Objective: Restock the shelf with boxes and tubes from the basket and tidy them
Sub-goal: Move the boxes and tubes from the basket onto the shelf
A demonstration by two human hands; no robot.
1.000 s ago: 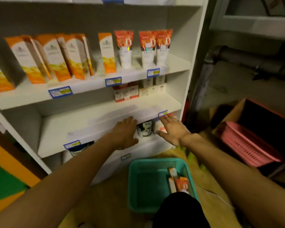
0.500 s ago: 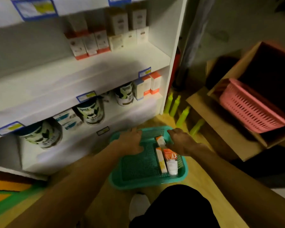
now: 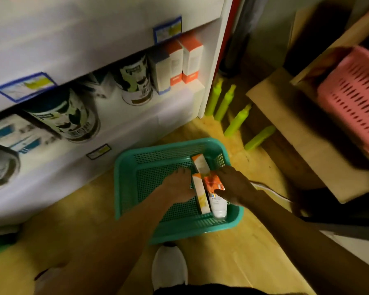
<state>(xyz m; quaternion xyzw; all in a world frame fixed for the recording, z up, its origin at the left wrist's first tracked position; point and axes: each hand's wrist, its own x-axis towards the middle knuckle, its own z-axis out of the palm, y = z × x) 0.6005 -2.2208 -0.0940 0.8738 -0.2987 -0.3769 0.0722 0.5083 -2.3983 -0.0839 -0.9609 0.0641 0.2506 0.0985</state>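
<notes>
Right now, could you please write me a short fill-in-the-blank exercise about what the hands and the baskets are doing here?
1. Both hands reach into the ____ basket on the floor.
2. The right hand touches the orange-and-white ____ lying in it.
3. The left hand rests beside a long orange-and-white ____.
4. The pink basket sits inside a ____ box at the right.

Missing words: teal; tube; box; cardboard
</notes>
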